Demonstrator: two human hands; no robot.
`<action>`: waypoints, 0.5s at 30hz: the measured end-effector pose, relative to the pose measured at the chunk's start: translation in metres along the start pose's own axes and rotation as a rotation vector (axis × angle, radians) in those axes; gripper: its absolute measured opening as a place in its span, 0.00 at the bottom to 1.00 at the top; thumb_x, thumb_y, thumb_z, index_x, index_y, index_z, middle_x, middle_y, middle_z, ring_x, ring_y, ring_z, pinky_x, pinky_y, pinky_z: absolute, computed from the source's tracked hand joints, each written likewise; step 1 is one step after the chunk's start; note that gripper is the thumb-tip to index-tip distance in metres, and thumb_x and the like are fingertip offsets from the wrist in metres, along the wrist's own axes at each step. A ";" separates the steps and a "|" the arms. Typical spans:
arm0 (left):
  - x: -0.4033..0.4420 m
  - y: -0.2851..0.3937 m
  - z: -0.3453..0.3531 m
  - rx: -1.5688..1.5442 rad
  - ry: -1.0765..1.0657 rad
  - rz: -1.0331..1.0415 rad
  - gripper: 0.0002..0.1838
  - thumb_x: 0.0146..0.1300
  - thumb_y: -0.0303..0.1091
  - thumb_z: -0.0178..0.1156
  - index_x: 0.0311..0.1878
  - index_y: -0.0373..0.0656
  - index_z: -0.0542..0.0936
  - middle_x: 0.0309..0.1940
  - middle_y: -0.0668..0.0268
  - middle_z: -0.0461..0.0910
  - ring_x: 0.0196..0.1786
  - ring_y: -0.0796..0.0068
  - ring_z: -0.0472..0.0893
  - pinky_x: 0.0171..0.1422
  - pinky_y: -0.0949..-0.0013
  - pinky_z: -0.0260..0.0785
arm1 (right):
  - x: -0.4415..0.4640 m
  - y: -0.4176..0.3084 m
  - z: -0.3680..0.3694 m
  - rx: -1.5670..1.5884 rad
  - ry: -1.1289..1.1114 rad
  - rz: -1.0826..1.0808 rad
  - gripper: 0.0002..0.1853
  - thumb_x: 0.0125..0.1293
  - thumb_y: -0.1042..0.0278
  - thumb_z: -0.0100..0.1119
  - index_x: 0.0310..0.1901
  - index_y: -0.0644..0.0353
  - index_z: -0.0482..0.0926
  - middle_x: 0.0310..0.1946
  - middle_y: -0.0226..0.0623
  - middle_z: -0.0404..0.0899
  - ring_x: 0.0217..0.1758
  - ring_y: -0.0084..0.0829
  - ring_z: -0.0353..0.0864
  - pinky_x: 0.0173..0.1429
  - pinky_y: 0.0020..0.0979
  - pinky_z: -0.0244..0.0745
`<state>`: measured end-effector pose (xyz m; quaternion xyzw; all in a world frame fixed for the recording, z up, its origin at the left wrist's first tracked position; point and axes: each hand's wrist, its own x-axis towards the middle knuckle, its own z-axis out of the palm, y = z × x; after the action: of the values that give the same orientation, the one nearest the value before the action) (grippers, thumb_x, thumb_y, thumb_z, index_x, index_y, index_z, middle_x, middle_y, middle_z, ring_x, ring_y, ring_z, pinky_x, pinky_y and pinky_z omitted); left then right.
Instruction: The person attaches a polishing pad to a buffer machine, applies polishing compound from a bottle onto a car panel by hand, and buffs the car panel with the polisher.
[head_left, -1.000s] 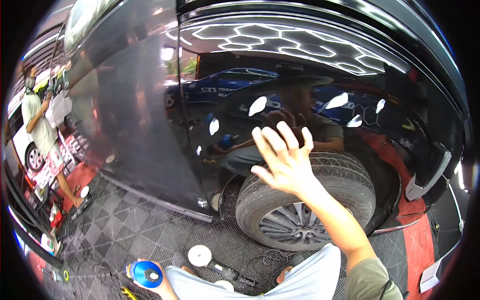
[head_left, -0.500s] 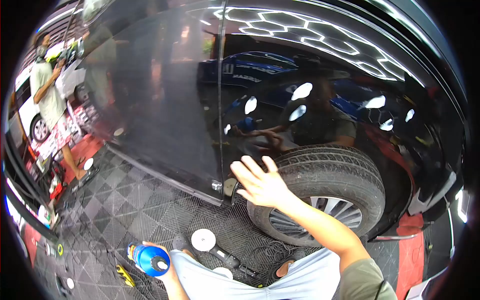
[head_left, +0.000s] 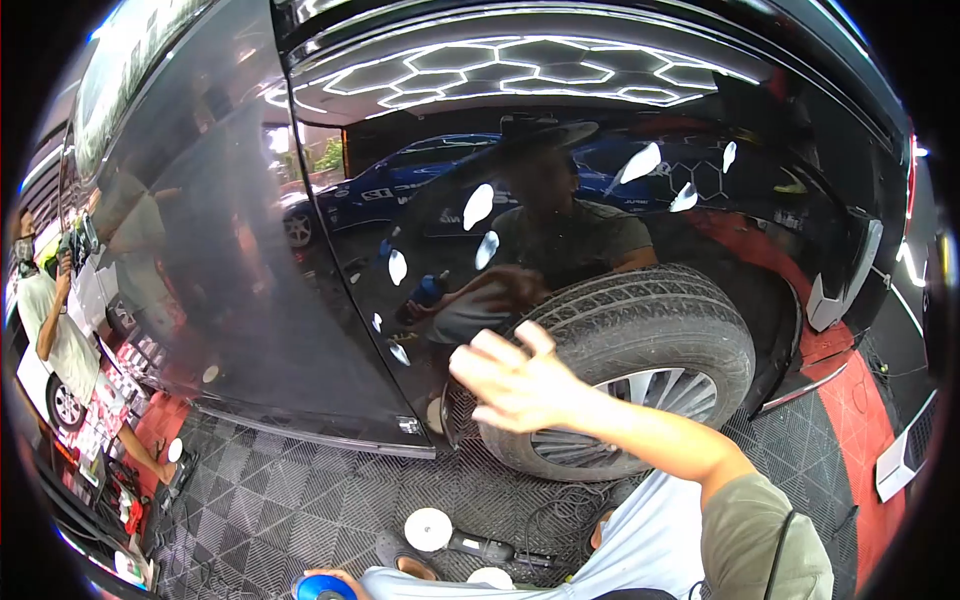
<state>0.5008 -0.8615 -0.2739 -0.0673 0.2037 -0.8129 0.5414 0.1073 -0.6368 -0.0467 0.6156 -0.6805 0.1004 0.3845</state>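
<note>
Fresh white creamy-looking blob [head_left: 400,354] has shown up low on the glossy black car panel [head_left: 600,240], and the left hand [head_left: 356,584] has dropped to the view's bottom edge, wrapped round a shiny blue bottle [head_left: 325,589]. Right hand [head_left: 518,383]: grip loosely bent, not pinching anything I can see, near the black rubber tyre [head_left: 680,325]. I'd dab light, keep blobs evenly spaced and nails off the panel.

A car [head_left: 450,160] and polisher [head_left: 470,542] show a workshop.
</note>
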 end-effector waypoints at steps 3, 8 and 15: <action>-0.001 0.005 0.004 0.039 0.011 0.042 0.22 0.53 0.42 0.66 0.48 0.39 0.79 0.48 0.60 0.81 0.55 0.61 0.77 0.62 0.48 0.67 | -0.015 0.036 -0.047 -0.239 0.240 0.163 0.34 0.54 0.46 0.62 0.62 0.53 0.75 0.66 0.35 0.66 0.74 0.38 0.57 0.72 0.57 0.38; 0.002 -0.009 -0.006 -0.025 0.054 0.021 0.19 0.53 0.42 0.65 0.45 0.39 0.80 0.44 0.61 0.82 0.53 0.61 0.77 0.60 0.46 0.67 | -0.024 0.077 -0.081 -0.552 0.286 0.237 0.35 0.57 0.39 0.59 0.65 0.45 0.73 0.68 0.31 0.62 0.74 0.40 0.53 0.74 0.56 0.35; 0.010 -0.019 -0.021 0.871 -0.149 0.658 0.22 0.51 0.42 0.67 0.47 0.40 0.80 0.45 0.61 0.82 0.53 0.59 0.77 0.58 0.48 0.68 | -0.072 0.078 -0.093 -0.547 0.203 0.191 0.34 0.61 0.32 0.50 0.64 0.43 0.74 0.64 0.28 0.66 0.71 0.39 0.57 0.73 0.57 0.32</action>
<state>0.4734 -0.8587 -0.2861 0.1727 -0.1803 -0.6030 0.7576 0.0690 -0.5079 -0.0035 0.4094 -0.6953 0.0101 0.5906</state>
